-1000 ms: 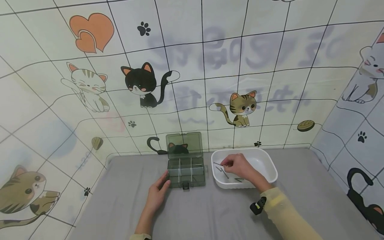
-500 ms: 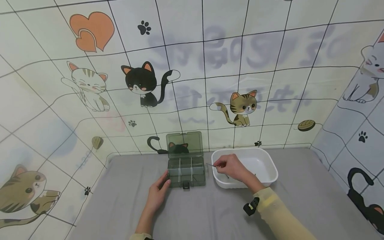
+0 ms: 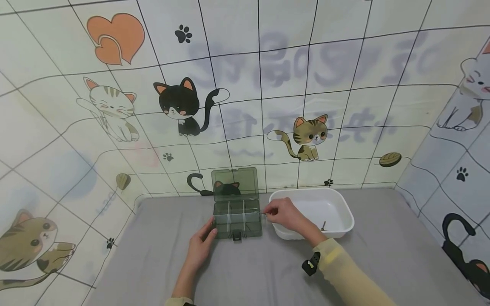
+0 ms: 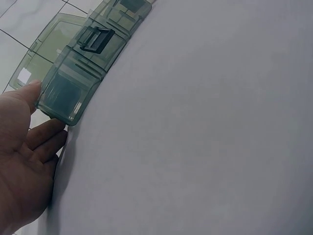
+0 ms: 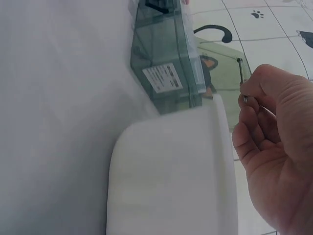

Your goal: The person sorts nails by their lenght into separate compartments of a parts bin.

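The right hand [image 3: 287, 214] pinches a thin silvery metal pin [image 5: 240, 71] near one end, so it could swivel and drop; at nine o'clock, the left hand's [image 3: 199, 247] relaxed fingers touch the translucent green plastic box [image 3: 254, 232].

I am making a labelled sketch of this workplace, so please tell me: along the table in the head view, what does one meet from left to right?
Left hand, green box, white basin. The right hand and its thin metal piece overlap neighbours, so they are left out.
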A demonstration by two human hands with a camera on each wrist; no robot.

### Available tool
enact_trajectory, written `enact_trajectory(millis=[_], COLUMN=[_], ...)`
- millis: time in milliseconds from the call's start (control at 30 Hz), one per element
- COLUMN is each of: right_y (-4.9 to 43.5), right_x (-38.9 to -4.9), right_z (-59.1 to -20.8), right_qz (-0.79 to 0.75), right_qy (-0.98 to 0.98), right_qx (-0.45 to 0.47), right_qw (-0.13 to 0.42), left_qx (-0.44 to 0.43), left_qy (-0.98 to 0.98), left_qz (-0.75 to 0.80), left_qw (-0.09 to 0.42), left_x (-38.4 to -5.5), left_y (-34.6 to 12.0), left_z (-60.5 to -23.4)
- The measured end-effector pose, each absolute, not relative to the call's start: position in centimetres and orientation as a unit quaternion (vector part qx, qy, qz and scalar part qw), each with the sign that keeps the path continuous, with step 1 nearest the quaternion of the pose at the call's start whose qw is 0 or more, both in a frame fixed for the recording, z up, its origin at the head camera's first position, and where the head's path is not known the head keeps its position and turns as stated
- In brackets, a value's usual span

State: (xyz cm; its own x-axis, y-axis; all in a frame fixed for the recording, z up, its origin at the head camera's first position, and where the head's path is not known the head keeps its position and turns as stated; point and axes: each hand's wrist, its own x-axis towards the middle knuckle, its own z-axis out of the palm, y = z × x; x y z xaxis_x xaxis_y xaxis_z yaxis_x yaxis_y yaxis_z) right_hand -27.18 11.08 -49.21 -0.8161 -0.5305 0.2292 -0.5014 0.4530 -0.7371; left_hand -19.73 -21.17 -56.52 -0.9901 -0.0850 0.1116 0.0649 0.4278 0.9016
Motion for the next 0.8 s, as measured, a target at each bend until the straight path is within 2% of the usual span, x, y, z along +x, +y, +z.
enact_trajectory(millis=[800], right_y=[8.4], right_x=[-26.8], right_z=[-49.3], right_qz=[-0.421], right_qy=[0.854], right_qx=[-0.304], right_qw=[0.031], left_qx=[0.002], left_qy=[-0.843], left_qz=[-0.533], left_qw=[0.08], left_x=[-19.7], left_y=[-21.2], left_z=[-56.6])
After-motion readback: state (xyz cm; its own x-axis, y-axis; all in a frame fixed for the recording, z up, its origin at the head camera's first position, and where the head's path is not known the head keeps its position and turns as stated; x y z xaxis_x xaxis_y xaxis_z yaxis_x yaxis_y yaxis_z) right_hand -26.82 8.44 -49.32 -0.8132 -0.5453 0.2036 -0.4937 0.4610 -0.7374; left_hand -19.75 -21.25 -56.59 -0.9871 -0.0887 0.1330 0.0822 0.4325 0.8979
